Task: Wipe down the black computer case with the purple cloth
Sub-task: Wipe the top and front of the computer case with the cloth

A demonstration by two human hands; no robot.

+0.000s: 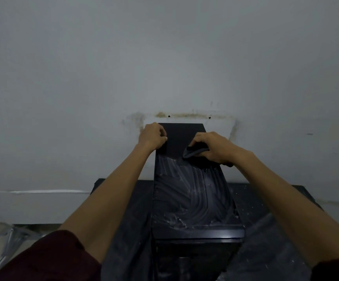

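Observation:
The black computer case stands upright in front of me, its top face stretching away toward the wall. The near part of the top is streaked with pale dust and wipe marks; the far part looks clean and dark. My left hand grips the far left edge of the case with curled fingers. My right hand presses a bunched dark cloth onto the top near the far right, fingers curled round it. In this dim light the cloth looks nearly black.
A pale wall with stains and two small holes rises right behind the case. The case stands on a dark dusty surface. A light floor and a metal frame show at the lower left.

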